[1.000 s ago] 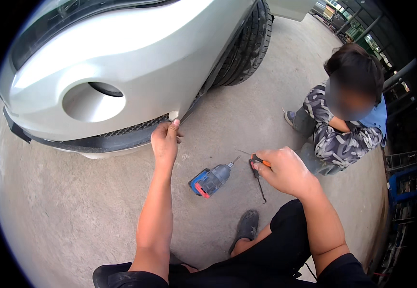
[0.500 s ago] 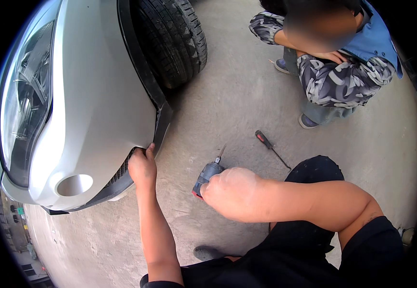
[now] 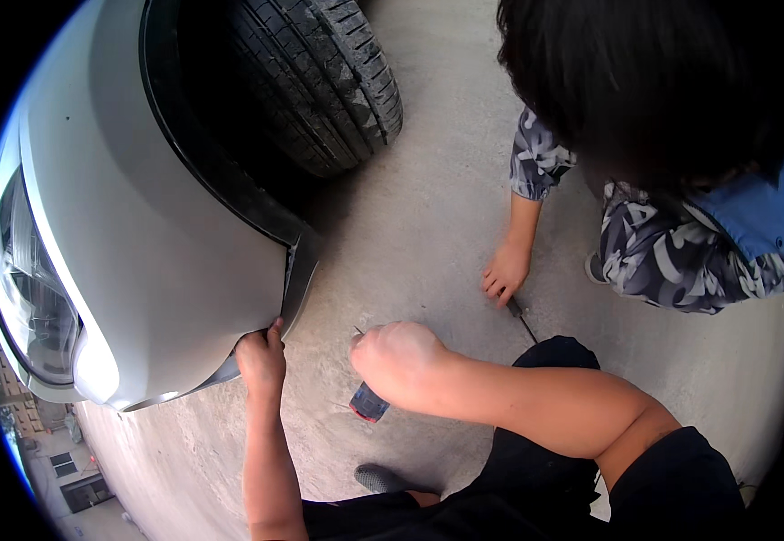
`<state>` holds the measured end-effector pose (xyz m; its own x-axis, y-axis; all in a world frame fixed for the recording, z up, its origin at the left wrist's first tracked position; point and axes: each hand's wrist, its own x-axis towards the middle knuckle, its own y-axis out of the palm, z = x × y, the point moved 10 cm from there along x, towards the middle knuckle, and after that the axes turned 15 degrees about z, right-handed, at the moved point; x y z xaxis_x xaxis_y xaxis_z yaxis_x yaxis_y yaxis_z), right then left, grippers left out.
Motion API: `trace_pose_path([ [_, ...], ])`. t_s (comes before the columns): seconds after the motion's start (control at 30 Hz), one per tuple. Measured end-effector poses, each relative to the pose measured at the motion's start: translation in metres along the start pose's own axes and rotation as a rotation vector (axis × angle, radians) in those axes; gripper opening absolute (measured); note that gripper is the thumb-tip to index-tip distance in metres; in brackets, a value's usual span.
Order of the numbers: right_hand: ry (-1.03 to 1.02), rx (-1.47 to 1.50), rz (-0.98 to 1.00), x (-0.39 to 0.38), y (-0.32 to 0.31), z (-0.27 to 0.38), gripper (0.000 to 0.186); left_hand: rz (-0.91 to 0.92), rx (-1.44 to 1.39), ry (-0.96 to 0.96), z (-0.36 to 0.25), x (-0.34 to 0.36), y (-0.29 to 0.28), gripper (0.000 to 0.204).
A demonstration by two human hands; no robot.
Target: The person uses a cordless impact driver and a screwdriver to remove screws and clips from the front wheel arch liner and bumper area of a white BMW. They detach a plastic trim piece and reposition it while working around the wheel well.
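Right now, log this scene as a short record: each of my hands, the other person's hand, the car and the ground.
Left hand: at the lower edge of the silver bumper
Right hand: over the cordless driver, fingers mostly hidden
Other person's hand: at the dark handle of a thin-shafted tool
Car parts showing: headlight, treaded tyre
Ground: grey concrete

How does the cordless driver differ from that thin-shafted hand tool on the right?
The cordless driver shows a blocky base; the thin-shafted hand tool is slender.
The driver sits under the wearer's right hand; the hand tool is at the co-worker's fingertips.
The driver's base has a red edge; the hand tool looks dark.
Both are dark and partly hidden.
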<state>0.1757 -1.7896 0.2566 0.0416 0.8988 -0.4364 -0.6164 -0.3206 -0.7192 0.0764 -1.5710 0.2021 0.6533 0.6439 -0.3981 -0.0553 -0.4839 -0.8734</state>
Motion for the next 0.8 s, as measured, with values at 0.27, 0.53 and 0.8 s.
trace_pose_path([
  [0.27, 0.135, 0.142, 0.125, 0.084, 0.02, -0.074, 0.014, 0.045, -0.111, -0.055, 0.027, 0.002, 0.015, 0.026],
  [0.53, 0.205, 0.207, -0.212, 0.137, -0.008, -0.104, 0.02, 0.108, -0.046, -0.104, 0.037, 0.009, 0.026, 0.032],
  [0.8, 0.155, 0.13, -0.269, 0.139, 0.015, -0.106, 0.014, -0.118, -0.093, 0.095, 0.025, -0.007, 0.015, 0.032],
])
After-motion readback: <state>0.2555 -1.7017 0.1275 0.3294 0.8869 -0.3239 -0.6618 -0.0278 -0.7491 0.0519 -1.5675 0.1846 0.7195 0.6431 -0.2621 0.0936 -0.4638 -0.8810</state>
